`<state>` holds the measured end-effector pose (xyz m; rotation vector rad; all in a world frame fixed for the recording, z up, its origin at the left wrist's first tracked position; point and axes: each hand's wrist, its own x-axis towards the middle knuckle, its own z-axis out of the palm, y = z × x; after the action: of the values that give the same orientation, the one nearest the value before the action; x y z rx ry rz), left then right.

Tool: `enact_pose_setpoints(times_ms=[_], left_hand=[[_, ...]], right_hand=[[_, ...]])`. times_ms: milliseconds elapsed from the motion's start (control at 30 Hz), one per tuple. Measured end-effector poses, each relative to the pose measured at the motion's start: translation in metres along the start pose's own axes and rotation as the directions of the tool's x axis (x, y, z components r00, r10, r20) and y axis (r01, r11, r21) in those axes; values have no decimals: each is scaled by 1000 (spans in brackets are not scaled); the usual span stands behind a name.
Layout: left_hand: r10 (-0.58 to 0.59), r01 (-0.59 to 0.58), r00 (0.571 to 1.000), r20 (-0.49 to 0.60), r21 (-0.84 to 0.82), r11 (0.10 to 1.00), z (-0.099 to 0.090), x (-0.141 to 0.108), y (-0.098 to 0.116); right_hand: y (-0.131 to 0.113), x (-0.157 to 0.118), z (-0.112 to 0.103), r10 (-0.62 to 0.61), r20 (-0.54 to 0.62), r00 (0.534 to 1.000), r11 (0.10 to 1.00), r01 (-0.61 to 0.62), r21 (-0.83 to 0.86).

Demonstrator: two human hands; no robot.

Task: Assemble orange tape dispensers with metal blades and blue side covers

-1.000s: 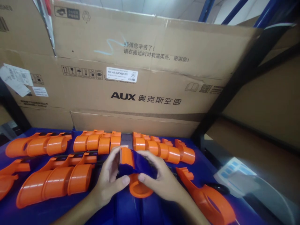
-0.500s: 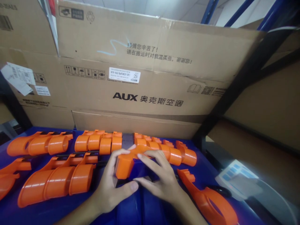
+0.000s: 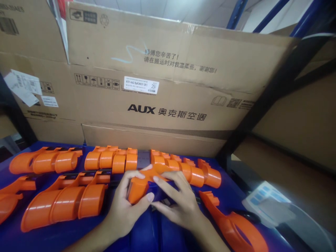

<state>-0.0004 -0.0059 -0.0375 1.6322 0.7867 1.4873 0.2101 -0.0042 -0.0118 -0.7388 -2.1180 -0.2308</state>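
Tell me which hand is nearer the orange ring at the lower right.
Right. The right hand is left of the orange ring, apart from it; the left hand is farther left, its grip on the orange-and-blue part.

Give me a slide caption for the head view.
Left hand and right hand hold an orange piece above a blue surface lined with orange parts, AUX carton behind.

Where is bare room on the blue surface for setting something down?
One patch lies between the front-left orange row and left forearm; another between the back-right orange row and looped orange part. Crowded: along the carton, and between left hand and right hand, around the orange piece.
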Motion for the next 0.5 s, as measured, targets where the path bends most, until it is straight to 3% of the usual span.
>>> enact_pose_setpoints(times_ms=[200, 500], left_hand=[[-22, 24, 998, -62, 41, 999, -1, -2, -4], [-7, 8, 999, -36, 18, 1000, 0, -1, 1]], right_hand=[[0, 1, 1, 1, -7, 1000, 1000, -2, -11], [-5, 4, 0, 38, 2, 999, 999, -38, 1]])
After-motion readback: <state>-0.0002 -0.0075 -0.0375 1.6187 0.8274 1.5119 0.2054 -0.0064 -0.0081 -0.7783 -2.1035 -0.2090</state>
